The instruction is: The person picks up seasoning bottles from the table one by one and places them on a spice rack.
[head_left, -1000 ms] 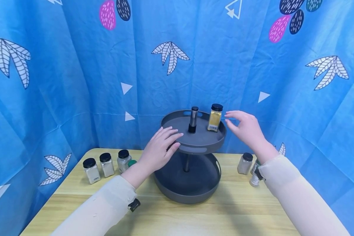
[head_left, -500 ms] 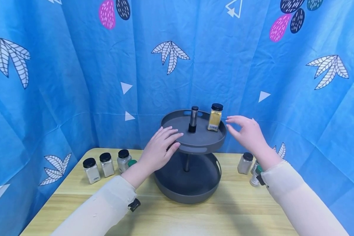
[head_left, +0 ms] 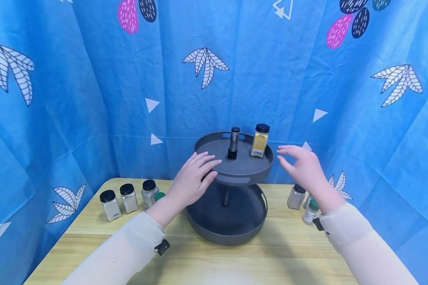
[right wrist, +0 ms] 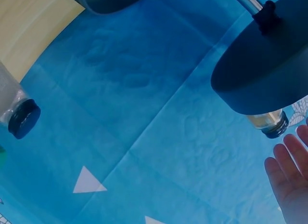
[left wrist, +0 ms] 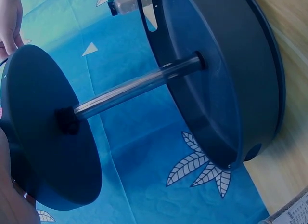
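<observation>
A dark grey two-tier round tray (head_left: 232, 238) stands on the table. On its upper tier (head_left: 247, 168), right of the central post (head_left: 233, 142), a black-lidded spice jar (head_left: 259, 144) of yellow powder stands upright. My left hand (head_left: 189, 180) is at that tier's left rim, fingers loosely extended over the edge and thumb lower on the outside. The right hand (head_left: 304, 166) hovers right of the jar with a gap between, fingers slightly bent and holding nothing. In the right wrist view, the jar's lid (right wrist: 275, 129) shows past the tier's edge, near the fingertips (right wrist: 281, 149).
At the table's left are black-lidded jars (head_left: 111, 208) of pale contents and a green-lidded one (head_left: 159, 196) partly behind my left wrist. Right of the tray stand a black-lidded jar (head_left: 296, 198) and a green-capped bottle (head_left: 309, 213). A blue patterned curtain (head_left: 207, 107) surrounds the table.
My right hand has drawn back slightly to the right and down, widening its gap from the yellow jar. The left hand and tray keep their places.
</observation>
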### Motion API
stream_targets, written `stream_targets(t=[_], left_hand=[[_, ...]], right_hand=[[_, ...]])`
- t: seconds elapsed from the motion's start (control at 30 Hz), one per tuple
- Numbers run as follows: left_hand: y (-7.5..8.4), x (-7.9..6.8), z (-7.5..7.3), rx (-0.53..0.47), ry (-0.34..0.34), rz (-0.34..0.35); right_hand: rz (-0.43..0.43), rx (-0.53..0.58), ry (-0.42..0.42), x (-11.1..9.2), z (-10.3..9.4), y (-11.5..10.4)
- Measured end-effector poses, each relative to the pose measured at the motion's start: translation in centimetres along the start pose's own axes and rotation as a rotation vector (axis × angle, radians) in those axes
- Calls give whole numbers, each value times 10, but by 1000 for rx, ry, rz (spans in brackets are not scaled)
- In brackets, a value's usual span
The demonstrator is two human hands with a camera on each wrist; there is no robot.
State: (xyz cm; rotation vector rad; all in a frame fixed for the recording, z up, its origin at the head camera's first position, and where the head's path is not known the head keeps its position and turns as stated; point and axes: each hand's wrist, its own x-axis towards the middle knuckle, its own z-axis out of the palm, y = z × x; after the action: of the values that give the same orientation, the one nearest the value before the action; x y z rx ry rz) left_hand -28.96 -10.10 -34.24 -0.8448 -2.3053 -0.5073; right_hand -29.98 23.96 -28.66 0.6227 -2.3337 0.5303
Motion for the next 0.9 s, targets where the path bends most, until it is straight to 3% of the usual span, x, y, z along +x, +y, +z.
stream_targets(t=[0.4, 0.9], left_hand=[[0, 0, 1, -13, 9, -1], [1, 1, 2, -6, 9, -14]], right_hand=[[13, 23, 38, -18, 0, 0], [91, 57, 40, -45, 3, 13]])
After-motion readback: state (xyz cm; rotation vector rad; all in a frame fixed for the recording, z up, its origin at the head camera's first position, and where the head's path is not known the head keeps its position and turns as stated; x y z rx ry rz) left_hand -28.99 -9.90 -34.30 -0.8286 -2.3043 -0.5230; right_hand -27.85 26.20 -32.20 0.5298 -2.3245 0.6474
